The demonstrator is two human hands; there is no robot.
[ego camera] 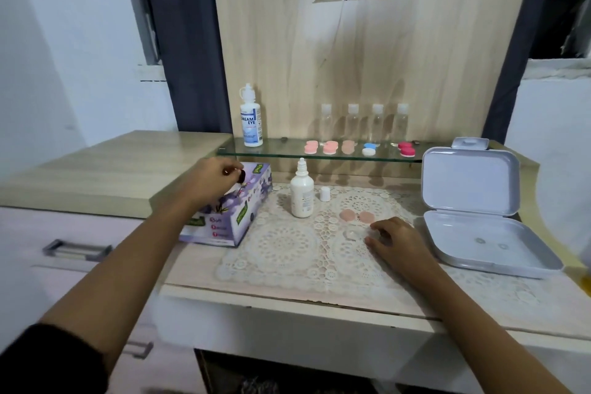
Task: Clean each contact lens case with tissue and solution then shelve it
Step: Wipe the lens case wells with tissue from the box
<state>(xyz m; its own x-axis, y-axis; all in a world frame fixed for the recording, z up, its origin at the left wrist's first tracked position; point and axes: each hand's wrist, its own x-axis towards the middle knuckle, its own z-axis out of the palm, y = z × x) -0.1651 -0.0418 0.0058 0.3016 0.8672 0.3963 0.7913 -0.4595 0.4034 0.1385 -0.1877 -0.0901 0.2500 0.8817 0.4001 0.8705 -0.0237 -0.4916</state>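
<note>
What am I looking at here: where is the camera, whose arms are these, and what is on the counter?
There is no machine: one camera sits on a person's head, looking down at their own bare hands. The left hand reaches to the top of the purple tissue box; whether it pinches a tissue is too blurred to tell. The right hand rests on the lace mat beside a clear lens case, with two pink caps lying loose behind it. An uncapped white bottle stands nearby. Other cases line the glass shelf.
</note>
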